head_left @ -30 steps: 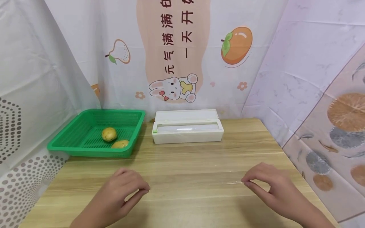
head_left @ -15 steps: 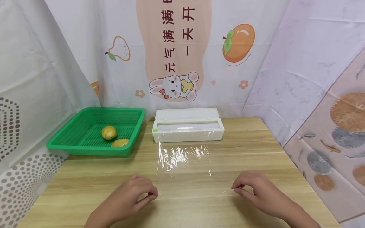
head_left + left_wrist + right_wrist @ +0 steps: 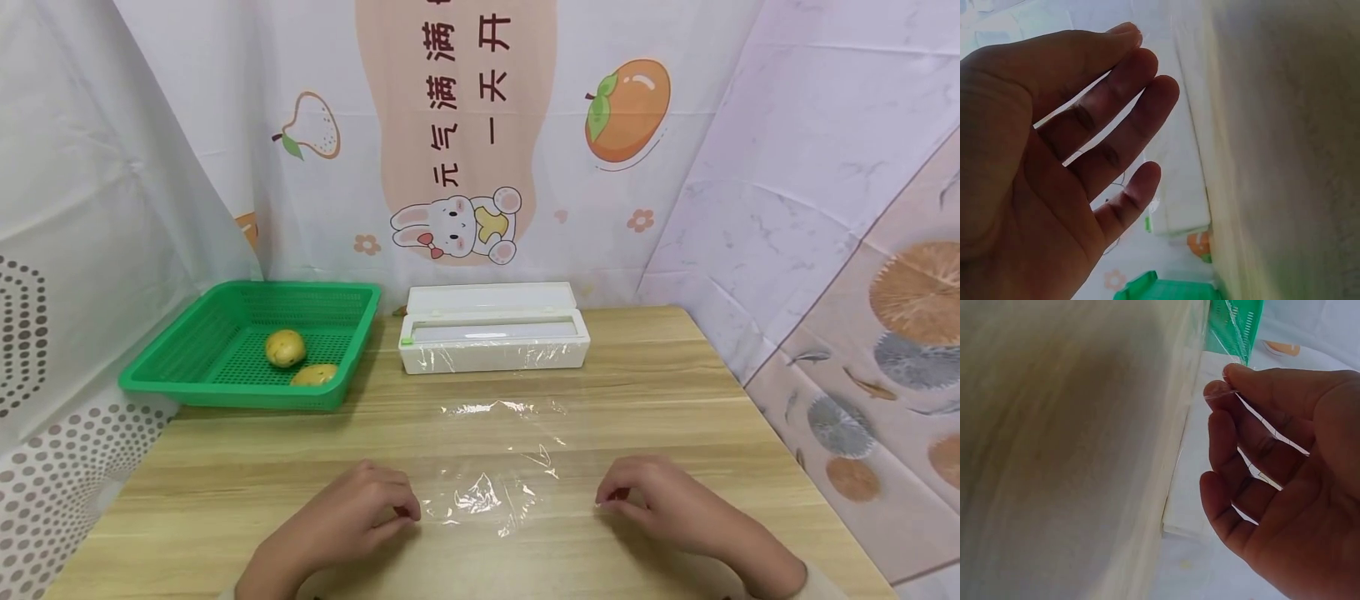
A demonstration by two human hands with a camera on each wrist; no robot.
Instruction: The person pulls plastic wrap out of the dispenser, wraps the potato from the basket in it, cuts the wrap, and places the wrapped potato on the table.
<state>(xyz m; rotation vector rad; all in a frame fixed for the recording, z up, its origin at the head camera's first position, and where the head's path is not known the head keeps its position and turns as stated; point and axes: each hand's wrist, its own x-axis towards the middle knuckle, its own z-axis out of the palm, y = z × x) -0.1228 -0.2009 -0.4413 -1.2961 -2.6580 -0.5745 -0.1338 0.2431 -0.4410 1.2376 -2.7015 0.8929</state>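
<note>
Both hands have come closer together since a second ago, the right hand (image 3: pixel 660 504) more than the left hand (image 3: pixel 360 512), and glints now show on the film (image 3: pixel 480 498) between them. It spans the gap from one set of fingertips to the other and runs straight ahead, away from the person, to the box (image 3: pixel 493 358), whose front catches the same shine. What counts most is how that box lies: beyond both hands, its long axis side to side, roughly parallel to a line joining the fingertips, with neither hand clearly nearer. Its left end sits about straight ahead of the left fingertips, its right end just inside the line of the right ones. Thumb and forefinger of the right hand pinch a film corner, plain in its wrist view; the left seems to pinch the opposite corner, though the film there is faint. Whether the sheet touches the table (image 3: pixel 675 400) beneath, I cannot tell. Ahead of the left hand, left of the box, the basket (image 3: pixel 225 392) holds two potatoes (image 3: pixel 285 348).
</note>
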